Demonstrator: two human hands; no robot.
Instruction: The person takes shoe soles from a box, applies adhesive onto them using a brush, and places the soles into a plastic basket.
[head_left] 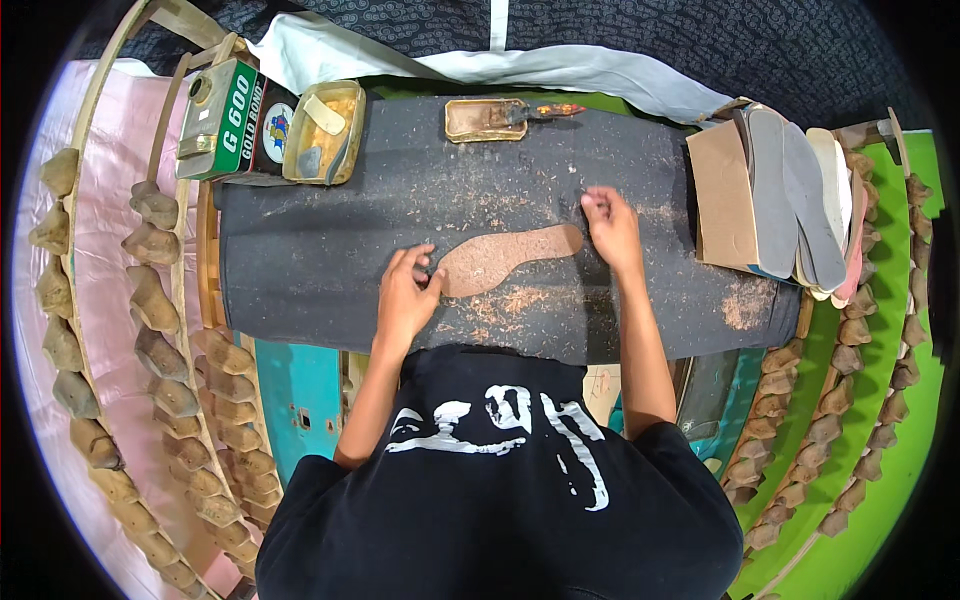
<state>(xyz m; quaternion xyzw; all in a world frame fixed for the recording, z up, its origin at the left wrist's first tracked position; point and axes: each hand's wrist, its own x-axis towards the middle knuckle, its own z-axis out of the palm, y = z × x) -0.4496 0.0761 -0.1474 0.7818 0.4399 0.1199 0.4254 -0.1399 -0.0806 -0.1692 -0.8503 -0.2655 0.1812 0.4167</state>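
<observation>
Both hands pinched the brown insole: left hand (407,292) at one end, right hand (610,228) at the other end of the brown insole (505,256); shavings already lay around the fingers, and the stack of soles (800,205) waited beyond the right fingers.

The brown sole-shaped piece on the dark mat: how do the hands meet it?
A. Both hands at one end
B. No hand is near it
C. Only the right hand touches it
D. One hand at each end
D: the left hand is at one end of the brown sole piece and the right hand at the other, on the dark mat.
</observation>
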